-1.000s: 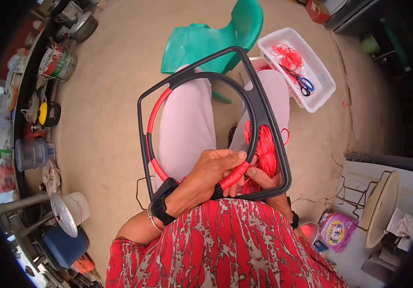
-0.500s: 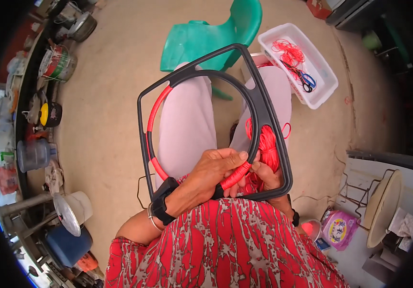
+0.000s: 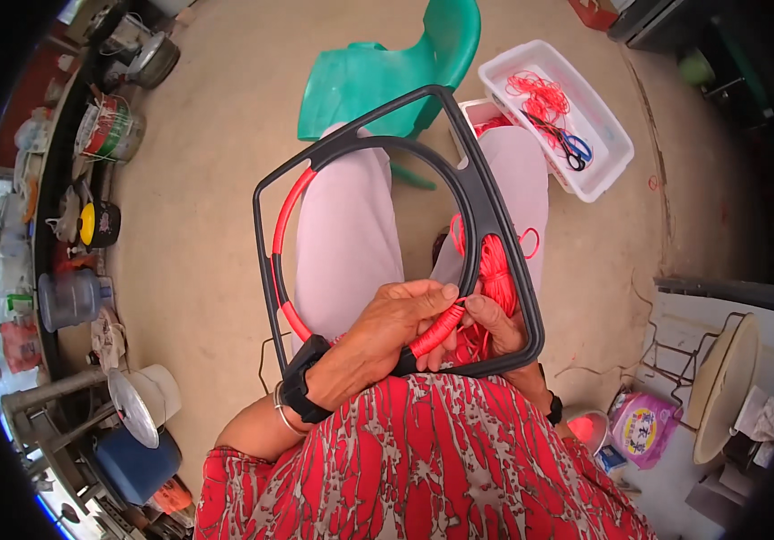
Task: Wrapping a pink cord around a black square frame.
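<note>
A black plastic frame [image 3: 484, 202] with a round ring inside a squarish outer rim lies across my lap. Red cord is wound tightly round stretches of the ring, at its left side and at the lower right. My left hand [image 3: 396, 319] grips the ring there, its thumb pressing at the upper end of the red winding [image 3: 438, 330]. Close by, my right hand [image 3: 500, 326] pinches the red cord at the ring, thumb on top; its other fingers are partly hidden under the frame. A tied bundle of red cord [image 3: 496, 273] rests against that hand, beneath the frame's right side.
A green plastic chair [image 3: 351, 85] stands ahead of my knees. To its right, a white tub [image 3: 616, 162] holds loose red cord [image 3: 541, 94] and scissors [image 3: 576, 153]. Pots and jugs line the left; a pink package [image 3: 643, 427] and a wire rack [image 3: 675, 360] are at right.
My right thumb has come up and over to the winding, with a strand of cord at its tip. The left hand keeps its hold. The whole view has shifted slightly.
</note>
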{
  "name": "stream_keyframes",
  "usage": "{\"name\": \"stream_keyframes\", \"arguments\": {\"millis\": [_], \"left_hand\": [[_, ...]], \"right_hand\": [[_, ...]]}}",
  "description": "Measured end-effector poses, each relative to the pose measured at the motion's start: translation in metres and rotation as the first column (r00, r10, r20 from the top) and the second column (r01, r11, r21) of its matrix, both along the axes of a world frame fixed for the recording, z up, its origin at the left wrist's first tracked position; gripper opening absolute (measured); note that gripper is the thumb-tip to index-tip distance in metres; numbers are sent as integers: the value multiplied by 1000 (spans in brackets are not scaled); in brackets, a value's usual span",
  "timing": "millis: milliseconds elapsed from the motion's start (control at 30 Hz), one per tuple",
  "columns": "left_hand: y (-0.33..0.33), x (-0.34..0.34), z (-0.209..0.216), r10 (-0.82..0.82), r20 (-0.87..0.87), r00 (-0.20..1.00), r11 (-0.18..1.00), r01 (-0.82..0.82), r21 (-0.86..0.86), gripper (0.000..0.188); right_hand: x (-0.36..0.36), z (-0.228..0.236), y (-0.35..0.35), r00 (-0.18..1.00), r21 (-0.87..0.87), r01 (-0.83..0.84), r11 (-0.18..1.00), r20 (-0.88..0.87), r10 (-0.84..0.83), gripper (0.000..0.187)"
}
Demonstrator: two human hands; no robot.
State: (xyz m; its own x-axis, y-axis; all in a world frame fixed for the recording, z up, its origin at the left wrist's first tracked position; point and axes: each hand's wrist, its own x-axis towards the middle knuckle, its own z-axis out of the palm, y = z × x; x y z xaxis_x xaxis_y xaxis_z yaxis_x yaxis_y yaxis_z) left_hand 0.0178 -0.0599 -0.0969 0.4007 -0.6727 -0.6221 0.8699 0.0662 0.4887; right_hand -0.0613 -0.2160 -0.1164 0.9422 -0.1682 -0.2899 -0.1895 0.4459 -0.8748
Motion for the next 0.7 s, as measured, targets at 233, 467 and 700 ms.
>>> {"name": "stream_keyframes", "arguments": {"millis": [233,467,700], "left_hand": [[0,2,2,-30,2,1000,999,30,-19,33],[1,1,-8,35,-21,999,997,-36,-75,32],[4,3,-6,29,-23,999,995,-31,-98,30]], "right_hand": [[2,-3,0,998,119,47,992,-56,-41,15],[-10,-15,-44,981,476,140,868,-189,-54,14],[-78,-21,-163,906,-33,386,922,-173,-386,18]]}}
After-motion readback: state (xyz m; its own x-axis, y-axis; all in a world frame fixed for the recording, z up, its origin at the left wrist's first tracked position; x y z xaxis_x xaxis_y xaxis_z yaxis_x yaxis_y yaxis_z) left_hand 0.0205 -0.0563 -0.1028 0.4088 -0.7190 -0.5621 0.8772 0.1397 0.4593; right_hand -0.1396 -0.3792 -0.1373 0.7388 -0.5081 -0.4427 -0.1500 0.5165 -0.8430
